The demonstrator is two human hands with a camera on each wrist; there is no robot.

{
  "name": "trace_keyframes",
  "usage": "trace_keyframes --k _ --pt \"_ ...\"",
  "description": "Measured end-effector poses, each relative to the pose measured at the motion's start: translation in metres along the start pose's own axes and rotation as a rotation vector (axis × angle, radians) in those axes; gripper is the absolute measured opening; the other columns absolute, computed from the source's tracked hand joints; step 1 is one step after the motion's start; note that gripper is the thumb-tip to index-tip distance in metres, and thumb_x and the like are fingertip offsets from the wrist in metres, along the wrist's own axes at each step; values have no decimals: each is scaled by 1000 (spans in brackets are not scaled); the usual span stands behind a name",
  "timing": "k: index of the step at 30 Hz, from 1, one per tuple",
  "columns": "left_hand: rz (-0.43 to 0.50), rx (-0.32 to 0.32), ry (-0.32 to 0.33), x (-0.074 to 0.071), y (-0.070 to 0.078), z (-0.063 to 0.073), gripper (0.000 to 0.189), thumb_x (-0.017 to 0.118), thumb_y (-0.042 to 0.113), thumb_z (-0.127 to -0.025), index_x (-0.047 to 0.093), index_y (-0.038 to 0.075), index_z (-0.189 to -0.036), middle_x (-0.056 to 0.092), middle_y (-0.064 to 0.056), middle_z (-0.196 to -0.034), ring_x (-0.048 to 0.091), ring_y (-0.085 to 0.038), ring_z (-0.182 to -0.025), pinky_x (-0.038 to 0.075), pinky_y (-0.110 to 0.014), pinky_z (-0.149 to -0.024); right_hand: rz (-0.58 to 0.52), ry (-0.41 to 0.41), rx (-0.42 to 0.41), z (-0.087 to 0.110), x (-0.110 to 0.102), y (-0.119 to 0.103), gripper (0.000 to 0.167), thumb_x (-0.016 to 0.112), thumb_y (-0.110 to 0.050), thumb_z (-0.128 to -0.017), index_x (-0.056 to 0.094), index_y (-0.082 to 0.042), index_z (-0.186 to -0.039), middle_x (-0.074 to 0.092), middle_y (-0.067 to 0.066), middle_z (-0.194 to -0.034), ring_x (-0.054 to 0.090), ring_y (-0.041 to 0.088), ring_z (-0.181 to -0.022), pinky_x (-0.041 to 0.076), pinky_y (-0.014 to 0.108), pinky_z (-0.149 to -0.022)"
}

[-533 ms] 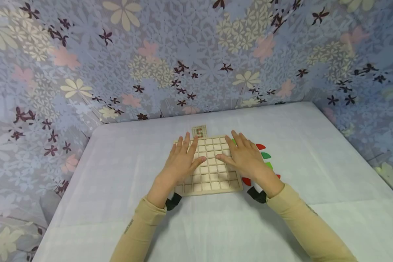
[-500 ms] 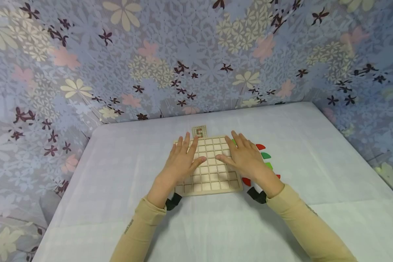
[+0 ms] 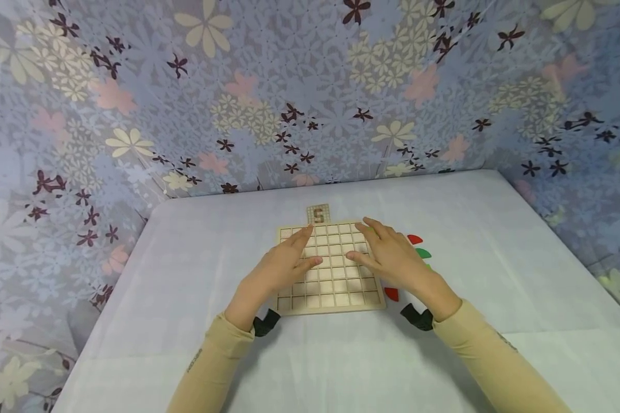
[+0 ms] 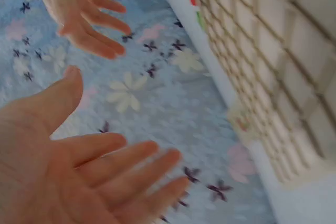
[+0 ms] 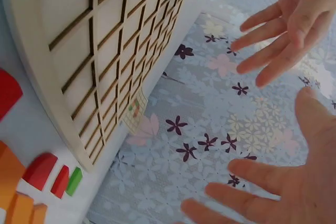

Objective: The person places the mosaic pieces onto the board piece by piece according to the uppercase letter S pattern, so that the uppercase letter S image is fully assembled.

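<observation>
A wooden grid board (image 3: 336,269) with rows of square cells lies on the white-covered table. My left hand (image 3: 279,265) hovers over the board's left side, palm turned inward, holding nothing. Over its right side my right hand (image 3: 392,255) is likewise raised, thumb apart from the extended fingers. Both wrist views show the two hands facing each other with a gap between them. At the board's far edge lies a small gridded card (image 3: 318,214) bearing a reddish S- or 5-like figure; in the right wrist view the card (image 5: 135,113) shows coloured squares.
Right of the board lie red quarter-round pieces (image 3: 391,294) and a green piece (image 3: 423,252), partly hidden by my right arm. The right wrist view adds orange blocks (image 5: 20,208) there. A flowered cloth wall (image 3: 310,86) stands behind the table.
Both hands have turned from palms down over the board to palms facing inward. The left fingers have drawn together. The head view has shifted slightly, and the board has stayed in place.
</observation>
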State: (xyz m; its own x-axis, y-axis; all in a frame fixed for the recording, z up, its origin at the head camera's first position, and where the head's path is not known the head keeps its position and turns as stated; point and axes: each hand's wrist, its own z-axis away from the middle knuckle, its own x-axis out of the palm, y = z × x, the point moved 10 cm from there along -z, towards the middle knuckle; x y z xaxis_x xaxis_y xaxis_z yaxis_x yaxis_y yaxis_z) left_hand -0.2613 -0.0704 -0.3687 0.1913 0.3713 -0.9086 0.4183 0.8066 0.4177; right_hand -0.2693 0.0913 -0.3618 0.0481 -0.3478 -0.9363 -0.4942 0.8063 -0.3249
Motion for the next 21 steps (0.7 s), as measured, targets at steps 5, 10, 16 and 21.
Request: trace_keyframes --k 5,10,16,21 --pt "180 -39 52 -1 -47 13 65 57 35 -96 32 2 -146 44 -20 -138 55 -32 -112 48 -45 -91 -146 41 -105 0 -8 -4 67 54 -48 -94 41 -1 -139 41 19 -139 45 39 -121 40 56 -97" --pt "368 -141 -31 17 -90 24 69 67 23 -90 32 -3 -144 48 -22 -126 62 -24 -89 56 -33 -70 -280 104 -147 -3 -28 10 51 59 -35 -94 47 -5 -134 49 12 -127 54 29 -106 49 46 -84" --pt "444 -195 -133 42 -102 31 83 74 20 -84 25 -6 -146 53 -14 -107 61 -15 -69 53 -27 -62 -352 198 -82 -4 -53 52 41 61 -25 -94 51 -5 -130 54 13 -115 58 27 -95 49 47 -83" --pt "515 -229 -211 53 -100 36 89 74 13 -83 16 -2 -149 59 -8 -80 63 -18 -56 54 -29 -57 -404 222 99 -7 -67 106 43 58 -32 -95 52 -8 -131 55 11 -112 56 25 -93 49 37 -75"
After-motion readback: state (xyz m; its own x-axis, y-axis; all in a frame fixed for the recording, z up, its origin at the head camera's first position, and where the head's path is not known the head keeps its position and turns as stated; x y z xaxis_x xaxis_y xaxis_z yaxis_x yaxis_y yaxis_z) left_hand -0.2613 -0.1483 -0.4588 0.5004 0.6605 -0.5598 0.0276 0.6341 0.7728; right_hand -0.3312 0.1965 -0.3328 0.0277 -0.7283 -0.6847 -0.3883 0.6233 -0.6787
